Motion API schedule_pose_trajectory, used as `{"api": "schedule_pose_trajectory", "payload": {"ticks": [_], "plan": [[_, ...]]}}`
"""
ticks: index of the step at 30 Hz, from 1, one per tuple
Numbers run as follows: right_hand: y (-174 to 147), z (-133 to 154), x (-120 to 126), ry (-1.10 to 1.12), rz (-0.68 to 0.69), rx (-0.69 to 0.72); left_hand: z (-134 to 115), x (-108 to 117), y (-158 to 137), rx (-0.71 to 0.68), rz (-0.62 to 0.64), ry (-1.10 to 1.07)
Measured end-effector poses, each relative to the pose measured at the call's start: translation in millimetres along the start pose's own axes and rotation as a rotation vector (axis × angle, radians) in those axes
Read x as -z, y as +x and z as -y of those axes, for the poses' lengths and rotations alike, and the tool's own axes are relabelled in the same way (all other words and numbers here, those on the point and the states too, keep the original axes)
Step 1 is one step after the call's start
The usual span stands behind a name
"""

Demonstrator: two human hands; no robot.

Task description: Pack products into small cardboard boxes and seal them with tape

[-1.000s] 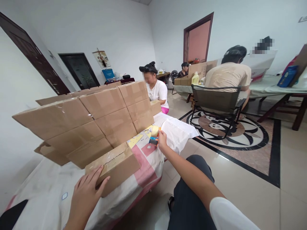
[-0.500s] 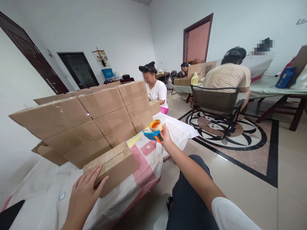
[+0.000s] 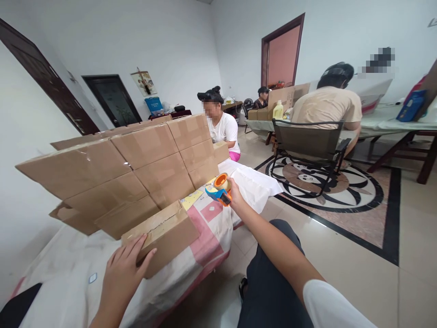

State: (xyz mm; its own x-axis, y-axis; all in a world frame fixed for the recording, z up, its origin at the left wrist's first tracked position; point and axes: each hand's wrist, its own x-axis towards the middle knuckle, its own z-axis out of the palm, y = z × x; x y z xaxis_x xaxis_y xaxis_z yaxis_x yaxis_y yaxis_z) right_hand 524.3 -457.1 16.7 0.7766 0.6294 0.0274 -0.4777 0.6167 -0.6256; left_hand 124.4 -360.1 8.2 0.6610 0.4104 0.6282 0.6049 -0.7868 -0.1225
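Note:
A closed cardboard box (image 3: pixel 170 243) lies lengthwise on the cloth-covered table (image 3: pixel 73 269), with a rough seam running along its top. My left hand (image 3: pixel 128 262) rests flat over the box's near left end, fingers stretched across the top and the thumb against the side facing me. Beyond the far end of the box, my right hand (image 3: pixel 234 191) is closed around a blue and orange tape dispenser (image 3: pixel 218 195), held in the air above the cloth. A tape roll (image 3: pixel 222 181) with an orange core sits in it. My fingers are partly hidden behind the dispenser.
Stacked cardboard boxes (image 3: pixel 164 159) stand like a wall behind the box. A person in a white shirt (image 3: pixel 225 130) sits past the stack. At the right, another person (image 3: pixel 324 107) sits in a folding chair (image 3: pixel 307 141) at a table. My knee (image 3: pixel 278 255) is beside the table edge.
The tape dispenser has tilted a little in my right hand, so the roll's orange core faces me more. My left hand stays on the box. The view has shifted slightly.

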Motion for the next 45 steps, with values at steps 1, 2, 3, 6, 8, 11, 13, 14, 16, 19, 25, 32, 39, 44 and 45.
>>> {"api": "schedule_pose_trajectory", "payload": {"ticks": [1, 2, 3, 6, 8, 11, 13, 14, 16, 19, 25, 32, 39, 44, 45], "plan": [[-2.3, 0.5, -2.7, 0.0, -0.001, 0.001, -1.2, 1.4, 0.7, 0.002, -0.001, 0.007], [-5.2, 1.1, -5.6, 0.002, 0.005, 0.004, -2.9, 3.1, 1.4, 0.005, 0.0, 0.015], [-8.6, 1.9, -8.7, 0.002, 0.022, 0.011, -4.9, 5.0, 2.3, 0.007, 0.006, 0.024], [-20.6, 4.4, -17.6, -0.013, 0.109, 0.032, -12.9, 11.3, 5.8, 0.007, 0.007, 0.037], [-28.5, 5.8, -22.7, -0.026, 0.165, 0.03, -18.8, 16.2, 8.9, 0.0, -0.015, 0.041], [-40.5, 5.5, -29.8, -0.038, 0.214, 0.005, -29.0, 24.9, 14.9, 0.004, -0.071, 0.075], [-50.4, 2.2, -33.1, -0.057, 0.252, -0.015, -38.2, 30.2, 20.3, 0.007, -0.117, 0.098], [-56.2, -0.8, -33.8, -0.077, 0.27, -0.02, -44.1, 32.1, 23.6, -0.001, -0.141, 0.096], [-69.2, -9.2, -33.1, -0.14, 0.29, -0.016, -59.0, 33.7, 32.5, -0.043, -0.16, 0.026], [-87.5, -24.2, -29.5, -0.252, 0.378, -0.046, -87.6, 30.4, 53.0, -0.096, -0.105, -0.245], [-100.6, -25.8, -29.0, -0.341, 0.639, 0.069, -135.6, 16.8, 108.5, 0.065, 0.065, -0.601], [-84.0, -1.3, -2.6, -0.541, 0.719, 0.291, -163.2, 1.2, 120.1, 0.121, 0.033, -0.754], [-80.0, -8.5, 2.9, -0.569, 0.435, 0.389, -194.7, -19.4, 85.8, 0.39, 0.06, -0.781], [-81.3, -18.5, -0.2, -0.513, 0.332, 0.378, -192.4, -31.1, 84.9, 0.429, 0.102, -0.976], [-81.0, -19.9, -0.1, -0.505, 0.325, 0.377, -191.8, -32.0, 84.8, 0.435, 0.126, -1.019]]}}
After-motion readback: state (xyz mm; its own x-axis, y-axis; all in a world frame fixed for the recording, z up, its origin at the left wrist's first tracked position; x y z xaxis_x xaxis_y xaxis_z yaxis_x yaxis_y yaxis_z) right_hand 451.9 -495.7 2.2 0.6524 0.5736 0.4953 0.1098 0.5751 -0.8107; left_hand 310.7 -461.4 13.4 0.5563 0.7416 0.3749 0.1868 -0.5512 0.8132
